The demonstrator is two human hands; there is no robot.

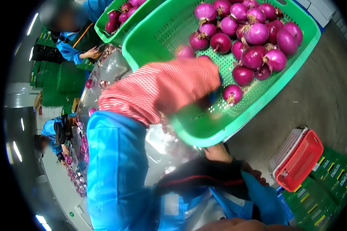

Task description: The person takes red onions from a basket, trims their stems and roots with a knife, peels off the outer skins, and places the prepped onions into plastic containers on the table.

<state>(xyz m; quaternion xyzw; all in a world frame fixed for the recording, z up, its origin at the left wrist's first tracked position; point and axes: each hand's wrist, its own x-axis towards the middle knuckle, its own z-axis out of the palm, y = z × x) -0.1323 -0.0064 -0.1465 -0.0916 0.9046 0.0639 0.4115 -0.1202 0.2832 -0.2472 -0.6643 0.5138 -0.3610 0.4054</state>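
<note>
A large green plastic crate (308, 50) holds a heap of red onions (254, 34), mostly at its far end. My left arm, in a blue sleeve with a red-and-white striped cuff, reaches over the crate's near side. My left hand (212, 92) is low inside the crate, mostly hidden by the cuff and smeared, so its fingers do not show. A single onion (232, 94) lies close to it on the crate's perforated floor. My right hand (218, 153) is closed at the rim of the crate's lower corner; its fingertips are partly hidden.
A second green crate (104, 27) with onions stands beside the first. Behind the arm runs a work table (119, 63) with plastic film and onion skins. Two co-workers (56, 129) (71, 40) are along it. A red basket (302, 158) and stacked green crates (327, 188) are at lower right.
</note>
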